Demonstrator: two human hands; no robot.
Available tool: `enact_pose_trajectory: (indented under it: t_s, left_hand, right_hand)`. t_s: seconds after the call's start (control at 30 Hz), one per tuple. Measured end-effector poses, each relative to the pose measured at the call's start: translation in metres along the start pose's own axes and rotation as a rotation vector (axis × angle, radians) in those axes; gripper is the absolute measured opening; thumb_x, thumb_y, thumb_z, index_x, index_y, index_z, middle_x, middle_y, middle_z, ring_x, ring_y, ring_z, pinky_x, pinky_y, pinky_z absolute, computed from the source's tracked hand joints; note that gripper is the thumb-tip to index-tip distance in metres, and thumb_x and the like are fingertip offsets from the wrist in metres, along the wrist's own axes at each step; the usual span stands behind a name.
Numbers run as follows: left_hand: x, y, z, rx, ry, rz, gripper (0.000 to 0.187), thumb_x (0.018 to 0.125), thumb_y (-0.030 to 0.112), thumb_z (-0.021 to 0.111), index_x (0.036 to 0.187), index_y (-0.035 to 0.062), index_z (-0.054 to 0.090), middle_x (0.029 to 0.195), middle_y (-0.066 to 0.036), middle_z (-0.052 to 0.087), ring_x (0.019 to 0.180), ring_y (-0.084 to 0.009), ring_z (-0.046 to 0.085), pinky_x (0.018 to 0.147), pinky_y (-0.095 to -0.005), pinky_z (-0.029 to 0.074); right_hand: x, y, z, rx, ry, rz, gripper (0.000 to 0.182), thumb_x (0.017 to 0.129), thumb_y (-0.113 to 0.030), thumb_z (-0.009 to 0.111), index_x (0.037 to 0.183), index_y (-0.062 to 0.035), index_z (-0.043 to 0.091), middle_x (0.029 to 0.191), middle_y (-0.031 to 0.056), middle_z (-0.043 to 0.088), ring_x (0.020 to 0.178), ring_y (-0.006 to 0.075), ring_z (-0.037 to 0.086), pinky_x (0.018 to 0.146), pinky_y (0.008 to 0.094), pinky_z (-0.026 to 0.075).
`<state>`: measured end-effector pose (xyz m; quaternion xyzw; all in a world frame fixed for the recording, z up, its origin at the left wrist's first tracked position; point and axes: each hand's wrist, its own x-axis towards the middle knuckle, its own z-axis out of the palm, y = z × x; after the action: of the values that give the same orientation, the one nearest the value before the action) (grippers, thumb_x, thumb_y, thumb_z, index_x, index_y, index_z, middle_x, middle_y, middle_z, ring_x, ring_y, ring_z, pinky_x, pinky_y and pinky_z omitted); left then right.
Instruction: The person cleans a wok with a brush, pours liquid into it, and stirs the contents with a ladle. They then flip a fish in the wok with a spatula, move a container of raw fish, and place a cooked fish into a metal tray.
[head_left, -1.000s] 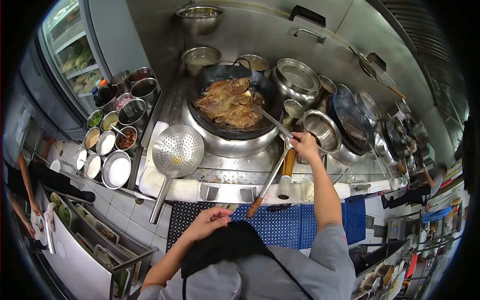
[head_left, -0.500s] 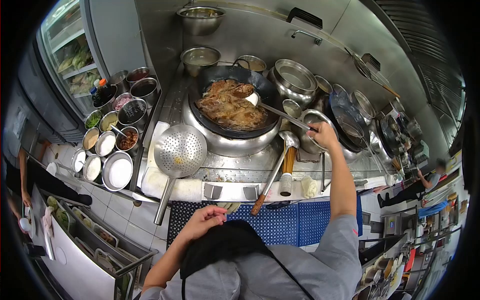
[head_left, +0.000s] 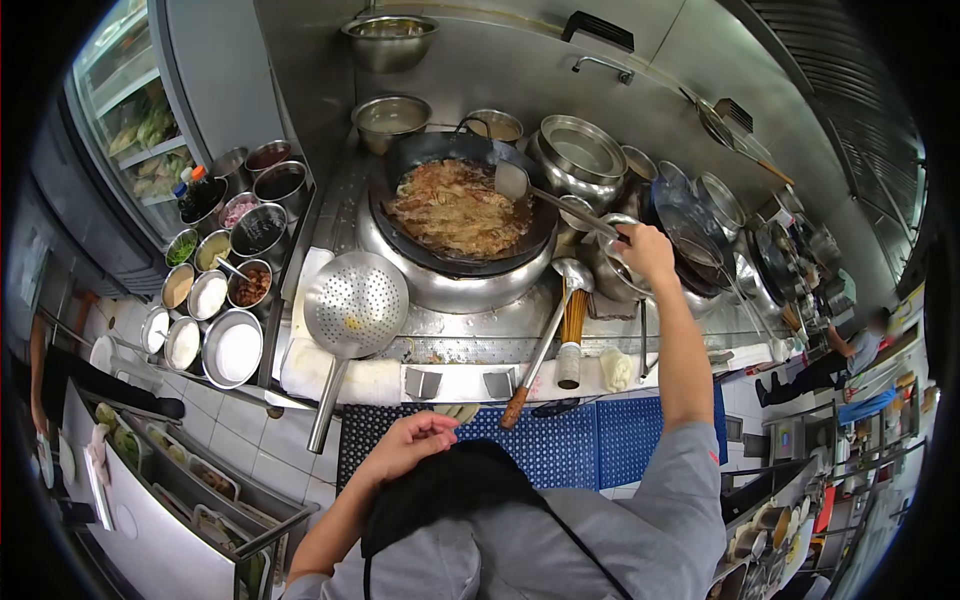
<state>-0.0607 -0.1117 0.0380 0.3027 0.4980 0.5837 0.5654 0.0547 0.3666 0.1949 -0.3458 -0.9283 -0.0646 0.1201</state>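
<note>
My right hand (head_left: 648, 250) is closed around the handle of a wok spatula (head_left: 570, 209), whose broad metal head is at the right inner side of a black wok (head_left: 400, 155). Browned food (head_left: 455, 208) fries in bubbling oil in that wok, which rests on a round steel burner ring. Close in front of my black apron, my left hand (head_left: 410, 446) hangs with its fingers curled in and nothing showing in them. A large perforated strainer (head_left: 356, 305) lies on the counter edge left of the wok, its handle pointing toward me.
A ladle (head_left: 540, 345) and a bamboo brush (head_left: 571, 345) lie on the front ledge. Metal seasoning containers (head_left: 234, 345) crowd the left side. A second wok (head_left: 690, 225) and steel pots stand to the right. One person (head_left: 845, 355) is far right, another's arm (head_left: 38, 370) far left.
The spatula head has lifted from the food and drawn slightly up and right, its flat face now showing. The clump it was against has settled into the oil. My left hand stays almost still.
</note>
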Motion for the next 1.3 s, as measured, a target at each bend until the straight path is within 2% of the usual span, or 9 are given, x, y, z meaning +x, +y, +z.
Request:
enact_pose_trajectory:
  t_s: [0.1, 0.17, 0.3, 0.47, 0.7, 0.87, 1.03, 1.17, 1.3]
  left_hand:
    - [-0.001, -0.002, 0.002, 0.025, 0.006, 0.008, 0.032, 0.095, 0.012, 0.061, 0.125, 0.0018, 0.057, 0.107, -0.008, 0.067, 0.096, -0.0131, 0.063, 0.090, -0.0270, 0.049]
    - [-0.003, -0.003, 0.004, 0.014, 0.023, 0.006, 0.032, 0.095, 0.011, 0.061, 0.125, 0.0020, 0.057, 0.107, -0.008, 0.067, 0.097, -0.0135, 0.063, 0.090, -0.0273, 0.050]
    - [-0.013, -0.002, 0.004, 0.011, 0.085, 0.010, 0.032, 0.094, 0.010, 0.061, 0.125, 0.0024, 0.058, 0.107, -0.008, 0.067, 0.097, -0.0140, 0.063, 0.090, -0.0280, 0.050]
    - [-0.023, -0.009, 0.002, -0.058, 0.143, 0.028, 0.031, 0.094, 0.011, 0.062, 0.124, 0.0024, 0.058, 0.105, -0.007, 0.067, 0.095, -0.0113, 0.062, 0.088, -0.0262, 0.049]
    - [-0.013, 0.001, 0.002, -0.039, 0.084, -0.005, 0.033, 0.094, 0.016, 0.063, 0.123, 0.0015, 0.058, 0.104, -0.006, 0.067, 0.093, -0.0104, 0.062, 0.087, -0.0254, 0.049]
    - [-0.004, -0.007, -0.006, -0.006, 0.005, -0.051, 0.033, 0.095, 0.017, 0.062, 0.123, 0.0020, 0.059, 0.103, -0.006, 0.067, 0.092, -0.0102, 0.061, 0.084, -0.0252, 0.049]
    - [0.034, -0.060, -0.027, 0.274, -0.156, -0.143, 0.035, 0.094, 0.022, 0.063, 0.122, 0.0016, 0.061, 0.100, -0.005, 0.067, 0.091, -0.0108, 0.060, 0.084, -0.0259, 0.049]
    - [0.080, -0.125, -0.029, 0.626, -0.384, -0.137, 0.045, 0.092, 0.035, 0.061, 0.122, 0.0018, 0.062, 0.109, -0.014, 0.069, 0.101, -0.0256, 0.065, 0.091, -0.0336, 0.049]
    - [0.130, -0.191, 0.002, 0.978, -0.523, -0.160, 0.058, 0.091, 0.046, 0.056, 0.130, 0.0027, 0.055, 0.125, -0.023, 0.060, 0.115, -0.0395, 0.058, 0.099, -0.0414, 0.045]
  right_hand:
    - [0.019, -0.024, 0.024, -0.065, 0.072, -0.055, 0.025, 0.079, -0.025, 0.070, 0.100, -0.0124, 0.073, 0.088, 0.0183, 0.071, 0.085, 0.0347, 0.069, 0.079, 0.0444, 0.055]
    - [0.030, -0.048, 0.033, -0.106, 0.023, -0.002, 0.021, 0.080, -0.025, 0.069, 0.095, -0.0101, 0.071, 0.085, 0.0175, 0.071, 0.082, 0.0349, 0.070, 0.076, 0.0450, 0.056]
    - [0.044, -0.089, 0.042, 0.014, -0.014, -0.038, 0.021, 0.080, -0.025, 0.069, 0.094, -0.0079, 0.071, 0.090, 0.0189, 0.070, 0.086, 0.0348, 0.070, 0.079, 0.0452, 0.055]
    - [0.049, -0.129, 0.045, 0.312, -0.157, 0.096, 0.040, 0.080, -0.028, 0.072, 0.115, -0.0108, 0.070, 0.106, 0.0201, 0.069, 0.100, 0.0360, 0.066, 0.088, 0.0427, 0.052]
    - [0.016, -0.139, 0.012, 0.242, -0.146, 0.014, 0.037, 0.081, -0.026, 0.070, 0.116, -0.0118, 0.069, 0.104, 0.0188, 0.070, 0.099, 0.0347, 0.066, 0.088, 0.0434, 0.052]
    - [-0.032, -0.120, -0.006, 0.055, 0.079, -0.074, 0.027, 0.083, -0.023, 0.068, 0.106, -0.0091, 0.065, 0.085, 0.0187, 0.070, 0.076, 0.0368, 0.068, 0.067, 0.0473, 0.053]
    - [-0.085, -0.093, -0.014, 0.067, 0.200, 0.050, 0.026, 0.082, -0.024, 0.069, 0.099, -0.0061, 0.064, 0.079, 0.0162, 0.069, 0.070, 0.0369, 0.067, 0.063, 0.0472, 0.053]
    - [-0.127, -0.078, -0.016, 0.100, 0.184, 0.124, 0.025, 0.081, -0.023, 0.070, 0.099, -0.0063, 0.066, 0.083, 0.0176, 0.069, 0.071, 0.0363, 0.068, 0.063, 0.0468, 0.052]
    - [-0.154, -0.076, -0.003, 0.163, 0.073, 0.329, 0.028, 0.081, -0.024, 0.071, 0.104, -0.0082, 0.069, 0.086, 0.0183, 0.070, 0.077, 0.0362, 0.068, 0.066, 0.0461, 0.052]
